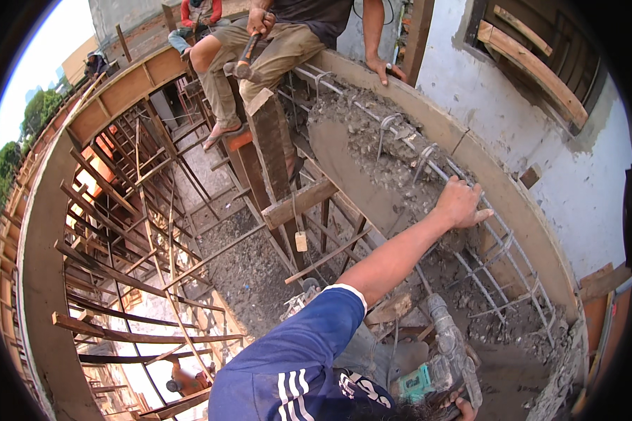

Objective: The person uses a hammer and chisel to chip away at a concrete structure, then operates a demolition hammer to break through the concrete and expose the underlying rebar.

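Observation:
My left arm, in a blue sleeve, stretches out to a steel reinforcing bar (498, 230); my left hand (461, 202) is closed round it. The bar belongs to a cage tied with stirrups (387, 126), partly sunk in wet grey concrete (354, 158). At the lower edge my right hand (463, 407), only partly in view, grips a cement-smeared rotary hammer (439, 351) with a teal housing. Its thin rod (423, 279) points down into the formwork trough beside the bars; the tip is hidden.
A co-worker sits on the formwork edge (428, 95), holding a hammer (243, 69). A wooden post (270, 144) and crosspiece (300, 202) stand near my arm. Timber props (137, 281) fill a deep drop at left. Other people sit or work farther off.

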### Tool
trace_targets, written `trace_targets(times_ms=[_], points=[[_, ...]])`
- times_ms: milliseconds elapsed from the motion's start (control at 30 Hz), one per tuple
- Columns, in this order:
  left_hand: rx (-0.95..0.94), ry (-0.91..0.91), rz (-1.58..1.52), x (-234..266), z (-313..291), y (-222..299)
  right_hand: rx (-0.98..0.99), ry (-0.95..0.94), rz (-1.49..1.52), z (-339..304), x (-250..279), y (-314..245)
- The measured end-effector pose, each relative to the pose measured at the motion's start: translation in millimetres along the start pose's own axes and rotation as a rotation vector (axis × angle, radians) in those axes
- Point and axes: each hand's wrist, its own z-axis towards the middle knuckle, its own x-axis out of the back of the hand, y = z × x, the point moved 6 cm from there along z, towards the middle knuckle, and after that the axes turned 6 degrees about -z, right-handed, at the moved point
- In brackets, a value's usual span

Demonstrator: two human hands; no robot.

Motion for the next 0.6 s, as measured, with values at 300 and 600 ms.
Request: trace_targets(times_ms=[300,600], points=[[0.008,0.006,-0.003,1.1,1.2,-1.7,0.022,0.004,0.006,-5.7,7.1,-3.6],[-0.059,0.119,0.041,-13.4,2.4,-2.5,0.099,0.007,0.063,-8.8,1.8,-12.3]])
